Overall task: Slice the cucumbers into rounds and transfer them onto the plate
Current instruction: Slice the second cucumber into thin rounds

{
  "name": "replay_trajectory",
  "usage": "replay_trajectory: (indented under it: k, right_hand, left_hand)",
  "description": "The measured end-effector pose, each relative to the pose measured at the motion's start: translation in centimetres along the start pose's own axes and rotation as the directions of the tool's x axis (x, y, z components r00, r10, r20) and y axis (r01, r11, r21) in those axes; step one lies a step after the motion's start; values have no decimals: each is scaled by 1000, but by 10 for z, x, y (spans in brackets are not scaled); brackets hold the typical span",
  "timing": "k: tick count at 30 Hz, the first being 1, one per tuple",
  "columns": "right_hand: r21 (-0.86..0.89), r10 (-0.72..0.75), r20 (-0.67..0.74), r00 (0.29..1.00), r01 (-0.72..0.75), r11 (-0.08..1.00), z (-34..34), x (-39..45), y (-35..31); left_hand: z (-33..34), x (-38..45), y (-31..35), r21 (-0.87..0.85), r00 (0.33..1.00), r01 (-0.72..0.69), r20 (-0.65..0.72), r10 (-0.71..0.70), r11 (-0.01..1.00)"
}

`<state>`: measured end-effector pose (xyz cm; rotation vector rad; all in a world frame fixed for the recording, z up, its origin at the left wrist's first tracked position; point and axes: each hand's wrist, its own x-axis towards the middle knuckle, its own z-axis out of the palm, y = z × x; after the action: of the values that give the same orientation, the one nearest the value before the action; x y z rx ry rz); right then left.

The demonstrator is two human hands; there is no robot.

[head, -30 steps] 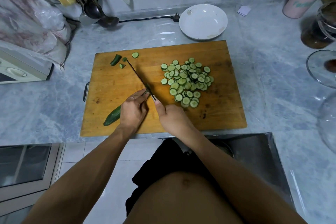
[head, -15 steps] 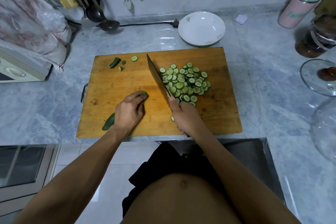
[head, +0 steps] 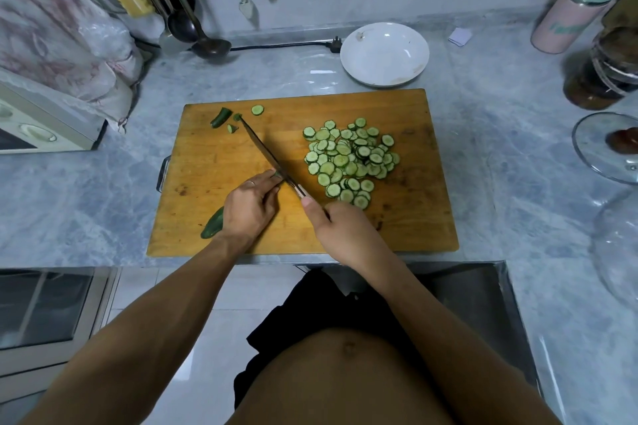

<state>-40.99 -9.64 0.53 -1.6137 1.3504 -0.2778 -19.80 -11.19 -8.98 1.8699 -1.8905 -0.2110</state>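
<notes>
On the wooden cutting board [head: 214, 162] my left hand [head: 249, 207] holds down a dark green cucumber [head: 213, 228], whose tail end pokes out below the palm. My right hand [head: 341, 231] grips the handle of a knife [head: 267, 152]; its blade stands edge-down at the left fingertips, against the cucumber's cut end. A heap of several cucumber rounds [head: 352, 159] lies right of the blade. A cucumber end piece [head: 221, 117] and a single round [head: 257, 110] lie at the board's far left corner. The white plate [head: 384, 53] stands behind the board with no slices in it.
Ladles and utensils [head: 193, 28] hang at the back left, with a power cord [head: 283, 44] along the wall. A white appliance [head: 38, 124] sits left. A pink bottle [head: 573, 10], a dark jar [head: 600, 76] and a glass lid [head: 607, 145] stand right. The counter edge runs just below the board.
The knife, tilted flat half a second ago while pushing slices toward the heap, is back upright at my left fingertips on the cucumber. My left hand has stayed on the cucumber.
</notes>
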Motion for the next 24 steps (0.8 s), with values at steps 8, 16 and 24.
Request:
replay_trajectory:
  k: [8,16,24]
  right_hand:
    - [-75,-23,-11,1000,22,997,2,-3,3]
    - [-101,-34,-24,999,32,994,3,-2,6]
    - [-118,-43,-9,999,42,992,5,-2,7]
  left_hand:
    - [-2,0,2,-16,1000,7,3,-7,1000]
    - [-4,-1,4,-24,1000,16,-2,-16,1000]
    - [-2,1,0,-25,1000,1,6,-1,1000]
